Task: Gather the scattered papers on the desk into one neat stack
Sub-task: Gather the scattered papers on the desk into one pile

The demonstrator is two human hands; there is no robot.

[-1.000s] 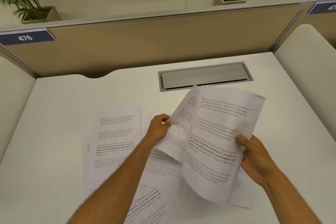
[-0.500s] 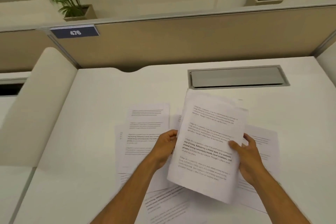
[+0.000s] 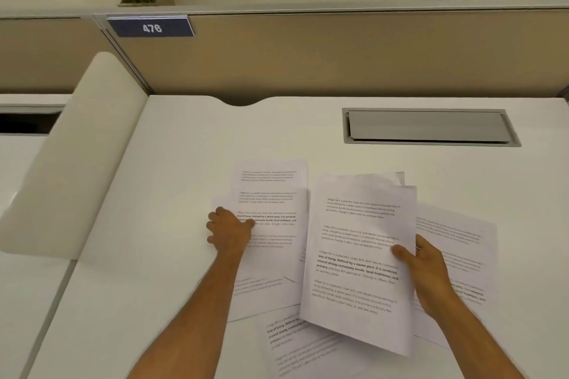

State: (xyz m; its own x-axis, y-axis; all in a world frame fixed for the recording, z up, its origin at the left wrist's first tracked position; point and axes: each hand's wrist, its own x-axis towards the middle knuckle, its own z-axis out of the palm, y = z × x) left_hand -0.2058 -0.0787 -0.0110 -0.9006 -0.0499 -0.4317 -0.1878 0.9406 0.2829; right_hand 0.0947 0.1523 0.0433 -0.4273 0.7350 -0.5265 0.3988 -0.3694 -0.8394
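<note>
White desk (image 3: 172,181), beige partition (image 3: 338,52) along its far edge with a blue tag (image 3: 151,28) reading 476. Grey recessed cable tray (image 3: 428,126) set in the desk, well beyond the right fingers.

Loose sheets (image 3: 271,191) printed with text lie flat and overlapping on the desk: 1 group under and just beyond the left fingers, more (image 3: 455,234) beneath and to the outside of the right fingers, another (image 3: 295,344) nearer the body than both hands.

Held bundle (image 3: 357,255) of several sheets, lifted off the desk and tilted, edges at the top uneven.

Right hand (image 3: 428,274): thumb on the printed face, remaining fingers behind, pinching the bundle at its right edge.

Left hand (image 3: 229,232): palm down, fingers (image 3: 212,224) slightly spread and curled over the left edge of the flat sheets, thumb resting on the print. Whether it grips a sheet: cannot tell.
</note>
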